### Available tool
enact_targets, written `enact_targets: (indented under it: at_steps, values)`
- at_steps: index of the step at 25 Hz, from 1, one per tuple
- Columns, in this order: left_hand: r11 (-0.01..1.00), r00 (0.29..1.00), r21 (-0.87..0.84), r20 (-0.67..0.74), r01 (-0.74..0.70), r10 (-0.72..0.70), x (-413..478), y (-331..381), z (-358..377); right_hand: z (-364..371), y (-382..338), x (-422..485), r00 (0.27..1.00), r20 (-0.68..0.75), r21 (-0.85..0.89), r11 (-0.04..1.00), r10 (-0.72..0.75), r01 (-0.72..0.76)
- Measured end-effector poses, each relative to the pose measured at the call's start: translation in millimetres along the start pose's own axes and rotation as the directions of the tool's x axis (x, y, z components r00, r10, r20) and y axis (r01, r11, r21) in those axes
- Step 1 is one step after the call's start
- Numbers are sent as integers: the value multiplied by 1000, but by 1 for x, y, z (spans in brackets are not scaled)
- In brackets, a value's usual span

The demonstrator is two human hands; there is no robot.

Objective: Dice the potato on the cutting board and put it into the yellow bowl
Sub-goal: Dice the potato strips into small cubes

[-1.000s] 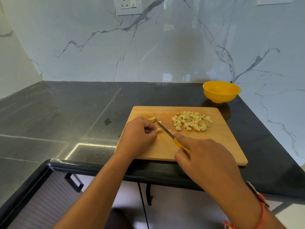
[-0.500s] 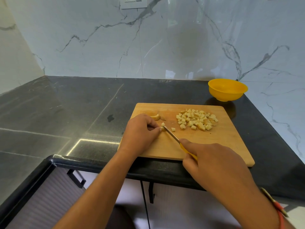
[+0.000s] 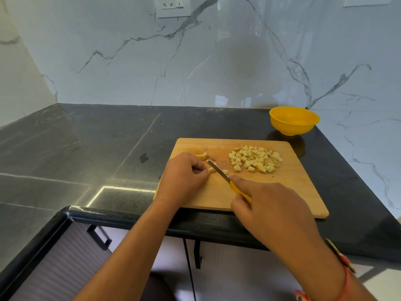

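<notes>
A potato strip is pinched against the wooden cutting board by the curled fingertips of the left hand, while a yellow-handled knife, gripped in the right hand, is laid across it just beside those fingertips. A pile of diced potato is seen beyond the right hand, with the yellow bowl farther beyond, off the board

Your right hand covers most of the knife handle; only a short yellow stretch shows. Your left hand hides the near end of the potato piece it pinches. Wall socket: cut off by the top edge. Wristband: cut off at the bottom edge.
</notes>
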State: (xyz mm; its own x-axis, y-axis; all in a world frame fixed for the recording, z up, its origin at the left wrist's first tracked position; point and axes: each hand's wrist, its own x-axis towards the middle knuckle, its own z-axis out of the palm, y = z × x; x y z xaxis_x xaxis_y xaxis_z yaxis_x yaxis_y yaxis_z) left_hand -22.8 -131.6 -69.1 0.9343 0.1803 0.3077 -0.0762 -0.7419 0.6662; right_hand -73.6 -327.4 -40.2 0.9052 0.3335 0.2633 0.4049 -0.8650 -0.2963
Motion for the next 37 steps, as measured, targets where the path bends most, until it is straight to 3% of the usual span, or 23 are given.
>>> enact_targets:
  at_steps: [12, 19, 33, 37]
  values:
    - [1000, 999, 1, -47, 17, -17, 2, -1, 3, -5, 13, -7, 994, 113, -69, 997, -8, 16]
    - [1000, 1000, 18, -18, 5, -5, 2, -2, 1, -11, 9, -14, 1000, -15, -47, 999, -12, 12]
    - [999, 996, 14, -77, 38, -37, 0, 2, 4, -4, 7, -4, 994, 108, -64, 997, -28, 35]
    - [999, 998, 33, -60, 26, -24, 0, 1, 3, -14, 15, -15, 997, 73, -57, 998, 4, 1]
